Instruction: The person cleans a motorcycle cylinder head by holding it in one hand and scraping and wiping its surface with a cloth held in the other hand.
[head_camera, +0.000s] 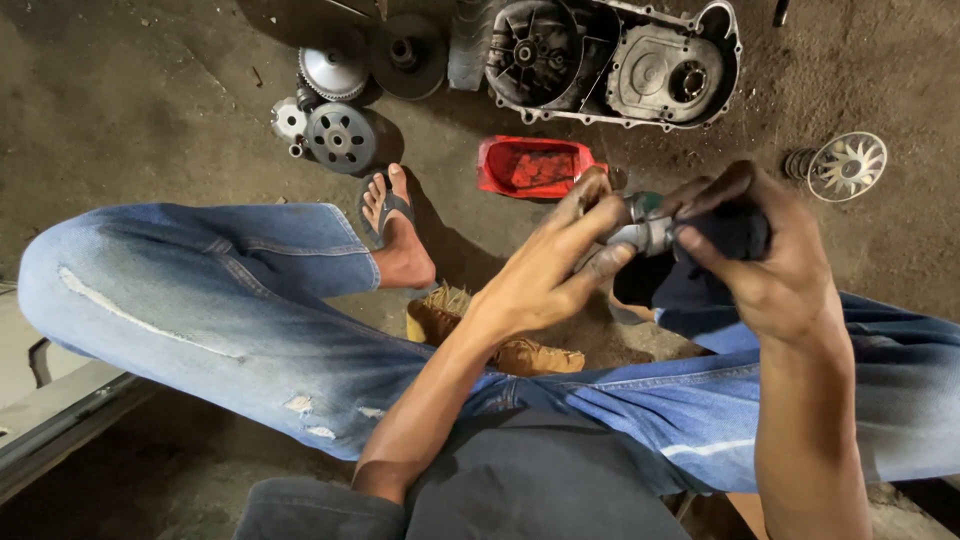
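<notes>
Left hand (545, 265) pinched a small grey metal part (640, 235), fingers closed round it. Right hand (760, 255) was curled tight on a dark cloth (735, 230) pressed to the part; wiping looked mid-way. Beyond: red tray (530, 165), pulley discs (340, 135), fan wheel (848, 165) and engine cover (620, 60) all lay loose on the floor, so reassembly seemingly not started.

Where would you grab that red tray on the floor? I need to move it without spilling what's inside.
Take the red tray by its two short ends, coming straight down from above. It lies flat and open side up, with a raised rim all round, and both ends are free; lifting level keeps anything inside in place.
</notes>
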